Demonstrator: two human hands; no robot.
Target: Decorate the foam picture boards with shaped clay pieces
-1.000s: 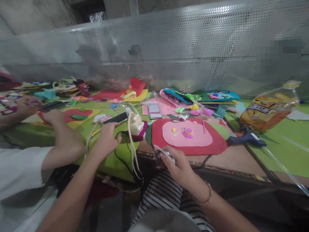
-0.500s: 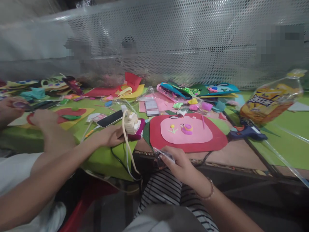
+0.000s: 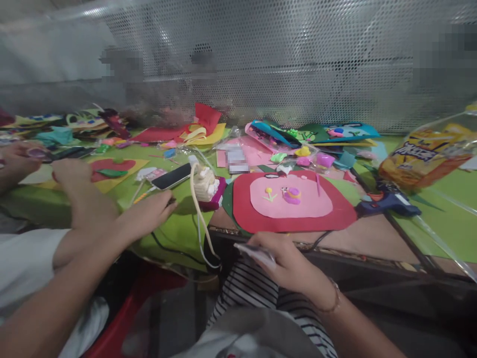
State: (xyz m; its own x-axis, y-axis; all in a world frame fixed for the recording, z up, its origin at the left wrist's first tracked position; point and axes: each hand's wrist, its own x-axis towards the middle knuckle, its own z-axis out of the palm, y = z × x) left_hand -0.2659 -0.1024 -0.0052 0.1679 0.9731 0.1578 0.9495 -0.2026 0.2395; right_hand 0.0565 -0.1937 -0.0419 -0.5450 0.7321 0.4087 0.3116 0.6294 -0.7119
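My left hand is closed, its fingertips together around a small dark thing that I cannot make out. A black cable hangs below it. Just to the right stands a cream and magenta power strip with pale cords, apart from my fingers. Over my lap, at the table edge, my right hand grips a thin flat slab, apparently a phone, seen nearly edge-on. Beyond it lies a red card with a pink panel bearing a clay snail and a yellow flower.
Another phone lies beside the power strip. A dark blue glue gun and a tilted drink bottle are at right. Clay pieces and coloured paper crowd the back. At left, a co-worker's hands are over another craft sheet.
My left hand has drawn back leftward from the power strip with a small dark thing at its fingertips. My right hand has tilted the phone flatter. The view has shifted slightly.
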